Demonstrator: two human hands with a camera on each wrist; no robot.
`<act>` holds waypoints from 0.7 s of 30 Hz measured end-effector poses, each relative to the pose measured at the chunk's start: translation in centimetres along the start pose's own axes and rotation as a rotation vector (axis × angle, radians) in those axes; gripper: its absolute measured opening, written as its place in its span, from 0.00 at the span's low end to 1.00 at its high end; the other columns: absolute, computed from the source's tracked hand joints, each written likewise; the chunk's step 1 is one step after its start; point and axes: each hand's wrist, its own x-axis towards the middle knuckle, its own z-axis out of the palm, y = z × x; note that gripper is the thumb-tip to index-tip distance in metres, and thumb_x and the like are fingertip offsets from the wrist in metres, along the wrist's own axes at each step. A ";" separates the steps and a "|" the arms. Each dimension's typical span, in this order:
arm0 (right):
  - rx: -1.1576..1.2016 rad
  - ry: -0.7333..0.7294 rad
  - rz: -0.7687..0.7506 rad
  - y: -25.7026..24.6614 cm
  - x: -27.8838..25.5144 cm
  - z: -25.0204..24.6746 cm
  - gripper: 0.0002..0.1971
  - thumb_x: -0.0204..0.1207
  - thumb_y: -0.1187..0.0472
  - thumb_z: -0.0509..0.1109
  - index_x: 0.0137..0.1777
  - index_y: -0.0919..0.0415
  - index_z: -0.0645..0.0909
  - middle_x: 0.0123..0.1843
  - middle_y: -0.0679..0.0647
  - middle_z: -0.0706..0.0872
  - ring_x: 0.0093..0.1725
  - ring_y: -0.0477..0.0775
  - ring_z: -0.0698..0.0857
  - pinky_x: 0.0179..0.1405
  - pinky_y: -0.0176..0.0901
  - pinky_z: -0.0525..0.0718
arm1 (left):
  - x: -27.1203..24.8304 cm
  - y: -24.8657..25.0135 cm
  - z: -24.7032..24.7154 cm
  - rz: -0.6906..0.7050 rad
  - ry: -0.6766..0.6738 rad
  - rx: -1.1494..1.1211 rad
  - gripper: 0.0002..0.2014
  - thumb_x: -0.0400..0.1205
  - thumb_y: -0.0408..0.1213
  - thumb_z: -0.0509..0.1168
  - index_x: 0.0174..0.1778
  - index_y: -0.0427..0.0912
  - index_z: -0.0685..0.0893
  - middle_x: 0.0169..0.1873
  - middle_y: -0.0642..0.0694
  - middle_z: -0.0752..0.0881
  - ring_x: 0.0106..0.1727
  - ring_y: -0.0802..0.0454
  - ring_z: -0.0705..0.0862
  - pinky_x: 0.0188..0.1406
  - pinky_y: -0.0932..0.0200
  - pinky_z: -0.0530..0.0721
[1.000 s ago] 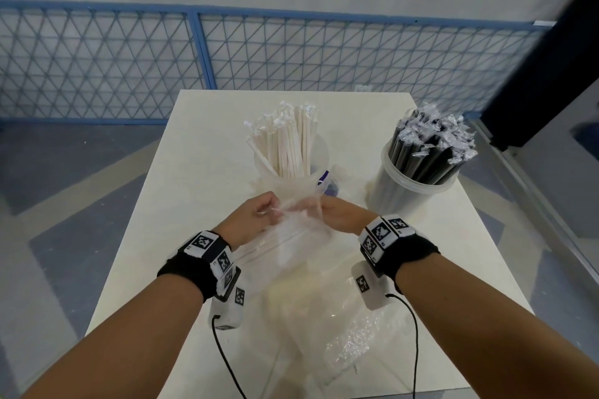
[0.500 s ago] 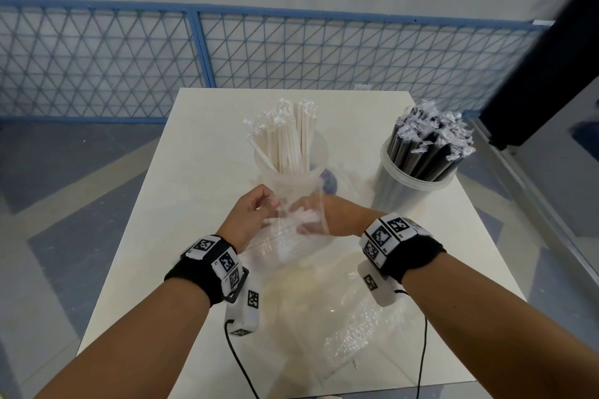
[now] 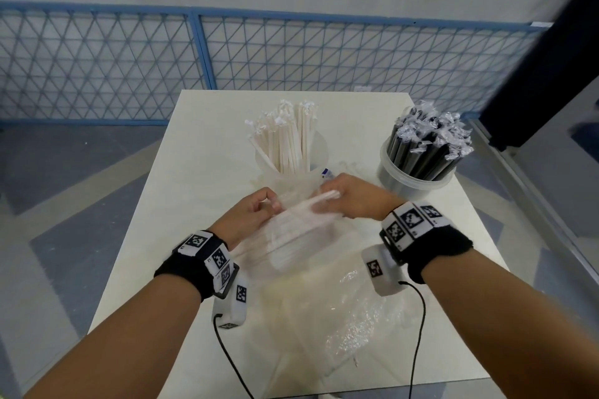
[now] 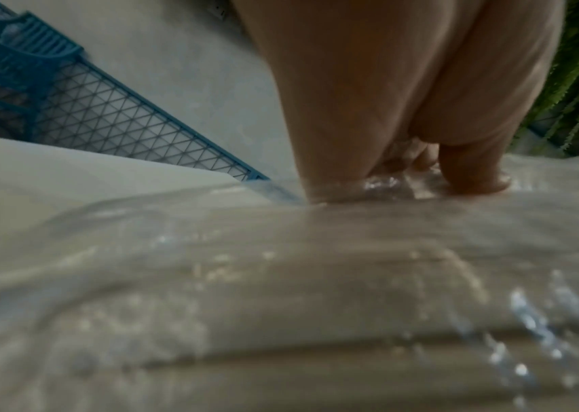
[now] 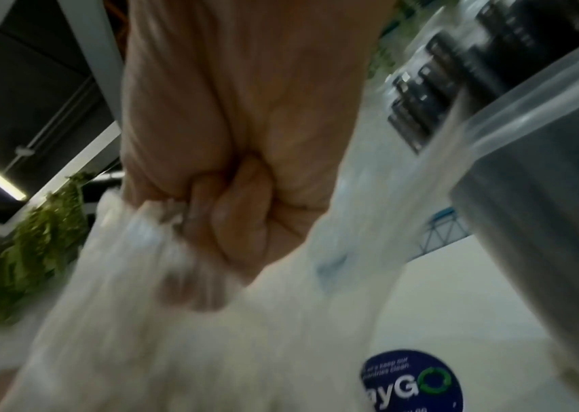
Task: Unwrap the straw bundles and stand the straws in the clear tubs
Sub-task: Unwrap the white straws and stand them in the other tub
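A bundle of white straws in a clear plastic wrapper lies slanted between my hands above the table. My left hand pinches the wrapper's near-left edge; in the left wrist view its fingertips press into the film. My right hand is curled round the straw ends poking from the wrapper's mouth, a fist in the right wrist view. Behind them a clear tub holds upright white straws. To the right, another clear tub holds black straws.
Crumpled empty plastic wrap lies on the pale table near its front edge. A wrapper with a blue round sticker sits by the black-straw tub. A blue mesh fence runs behind the table.
My right hand has shifted right and pulled the straw ends out of the wrapper's mouth. The left hand stays on the film and the bundle now lies more slanted.
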 end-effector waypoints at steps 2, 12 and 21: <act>0.198 0.026 0.024 -0.8 -1.6 -1.8 0.06 0.75 0.63 0.73 0.46 0.67 0.85 0.29 0.54 0.74 0.22 0.45 0.68 0.16 0.30 0.64 | -0.2 -0.3 -0.6 -0.001 -0.023 0.113 0.06 0.83 0.40 0.60 0.40 0.47 0.72 0.25 0.52 0.65 0.21 0.62 0.62 0.23 0.68 0.62; 0.502 0.165 0.023 -0.6 -1.9 -2.7 0.08 0.72 0.67 0.74 0.47 0.71 0.82 0.25 0.49 0.68 0.21 0.44 0.61 0.17 0.32 0.56 | 0.2 0.6 0.4 -0.098 -0.187 0.313 0.14 0.67 0.41 0.79 0.44 0.54 0.83 0.42 0.58 0.88 0.43 0.65 0.86 0.40 0.72 0.78; 0.622 0.509 -0.006 -1.5 -0.8 -0.5 0.09 0.72 0.60 0.75 0.36 0.61 0.80 0.18 0.42 0.75 0.18 0.38 0.74 0.15 0.27 0.68 | 0.8 0.7 0.4 -0.078 -0.209 0.307 0.16 0.67 0.41 0.79 0.49 0.50 0.85 0.45 0.53 0.90 0.47 0.58 0.87 0.51 0.64 0.82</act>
